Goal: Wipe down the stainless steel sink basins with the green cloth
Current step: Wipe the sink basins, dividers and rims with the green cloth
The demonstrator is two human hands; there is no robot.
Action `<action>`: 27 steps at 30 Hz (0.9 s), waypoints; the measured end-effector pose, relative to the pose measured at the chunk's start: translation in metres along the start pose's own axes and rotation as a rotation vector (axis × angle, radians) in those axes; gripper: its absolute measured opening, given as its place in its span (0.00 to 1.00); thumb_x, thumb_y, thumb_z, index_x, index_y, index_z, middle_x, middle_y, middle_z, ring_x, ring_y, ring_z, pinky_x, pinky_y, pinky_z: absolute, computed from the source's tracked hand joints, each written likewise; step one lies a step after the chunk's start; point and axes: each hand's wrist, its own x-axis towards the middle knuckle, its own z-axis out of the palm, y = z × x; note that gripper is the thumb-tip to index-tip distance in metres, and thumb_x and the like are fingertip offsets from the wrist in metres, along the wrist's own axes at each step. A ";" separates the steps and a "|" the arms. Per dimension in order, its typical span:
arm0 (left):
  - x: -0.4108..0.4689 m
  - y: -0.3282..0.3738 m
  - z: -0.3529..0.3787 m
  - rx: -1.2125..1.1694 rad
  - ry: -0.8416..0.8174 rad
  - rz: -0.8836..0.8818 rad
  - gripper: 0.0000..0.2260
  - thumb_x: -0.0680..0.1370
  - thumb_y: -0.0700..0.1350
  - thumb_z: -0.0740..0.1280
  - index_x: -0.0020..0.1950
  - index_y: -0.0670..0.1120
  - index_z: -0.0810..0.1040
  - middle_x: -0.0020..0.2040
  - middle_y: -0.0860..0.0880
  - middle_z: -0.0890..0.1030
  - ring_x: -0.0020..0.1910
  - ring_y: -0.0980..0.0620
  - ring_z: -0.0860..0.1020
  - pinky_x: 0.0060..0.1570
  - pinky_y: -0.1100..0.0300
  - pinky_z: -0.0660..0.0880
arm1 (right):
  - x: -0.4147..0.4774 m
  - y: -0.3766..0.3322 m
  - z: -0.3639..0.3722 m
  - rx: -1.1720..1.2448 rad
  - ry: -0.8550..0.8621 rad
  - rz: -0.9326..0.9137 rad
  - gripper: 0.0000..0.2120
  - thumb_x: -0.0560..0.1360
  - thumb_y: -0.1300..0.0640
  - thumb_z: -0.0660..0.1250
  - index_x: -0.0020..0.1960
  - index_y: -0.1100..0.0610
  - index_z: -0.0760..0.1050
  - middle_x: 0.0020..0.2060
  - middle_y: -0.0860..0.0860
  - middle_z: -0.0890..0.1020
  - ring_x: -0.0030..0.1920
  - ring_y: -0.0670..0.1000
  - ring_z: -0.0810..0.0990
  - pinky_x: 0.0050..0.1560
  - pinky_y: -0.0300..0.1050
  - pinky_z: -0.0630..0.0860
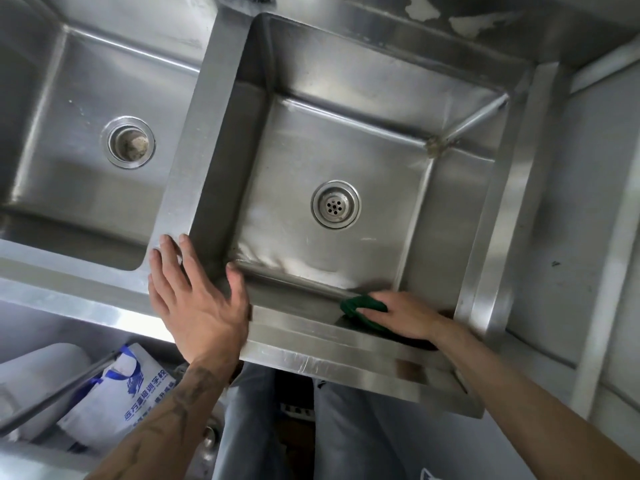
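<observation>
Two stainless steel basins fill the view. The right basin (363, 140) has a round strainer drain (336, 205) in its floor. The left basin (69, 188) has an open, dirty drain (129, 142). My right hand (405, 315) presses a green cloth (360, 308) against the near inner wall of the right basin, close to its near right corner. My left hand (194, 296) lies flat with fingers spread on the rim at the right basin's near left corner, holding nothing.
A steel divider (194, 133) separates the basins. Below the front rim (329, 362) are my legs in grey trousers and a white bag with blue print (117, 389). A grey wall with a steel rail (602, 271) stands on the right.
</observation>
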 end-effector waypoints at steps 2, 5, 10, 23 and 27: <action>0.000 -0.001 0.002 -0.008 0.009 0.001 0.34 0.84 0.60 0.56 0.86 0.47 0.55 0.87 0.44 0.57 0.86 0.43 0.54 0.83 0.43 0.54 | 0.019 0.000 0.001 -0.071 -0.018 0.064 0.15 0.84 0.37 0.60 0.64 0.40 0.79 0.61 0.44 0.83 0.61 0.51 0.81 0.54 0.43 0.73; 0.000 -0.002 0.004 -0.017 0.007 0.011 0.33 0.84 0.60 0.56 0.86 0.47 0.55 0.86 0.44 0.57 0.86 0.43 0.54 0.83 0.44 0.52 | 0.035 -0.001 0.006 -0.139 -0.019 0.151 0.23 0.84 0.36 0.59 0.74 0.45 0.75 0.71 0.49 0.79 0.69 0.56 0.78 0.60 0.46 0.73; -0.003 0.004 -0.005 -0.036 -0.070 0.021 0.32 0.85 0.58 0.56 0.85 0.43 0.59 0.85 0.40 0.59 0.86 0.40 0.55 0.83 0.40 0.53 | -0.008 -0.007 0.006 0.073 0.099 0.086 0.15 0.82 0.35 0.62 0.50 0.44 0.79 0.42 0.40 0.83 0.46 0.44 0.83 0.39 0.39 0.68; -0.026 0.155 0.022 -0.780 -1.143 0.031 0.21 0.86 0.65 0.58 0.70 0.52 0.74 0.64 0.48 0.81 0.63 0.49 0.80 0.69 0.46 0.76 | -0.034 -0.091 0.015 1.236 0.675 0.027 0.13 0.87 0.44 0.59 0.68 0.41 0.77 0.59 0.44 0.85 0.60 0.44 0.84 0.57 0.40 0.80; -0.030 0.176 0.053 -0.749 -1.264 -0.119 0.20 0.88 0.60 0.58 0.64 0.45 0.78 0.60 0.41 0.84 0.54 0.46 0.82 0.59 0.52 0.79 | -0.060 -0.075 0.031 0.990 0.940 0.135 0.10 0.87 0.47 0.59 0.65 0.38 0.73 0.60 0.38 0.81 0.60 0.37 0.80 0.56 0.32 0.78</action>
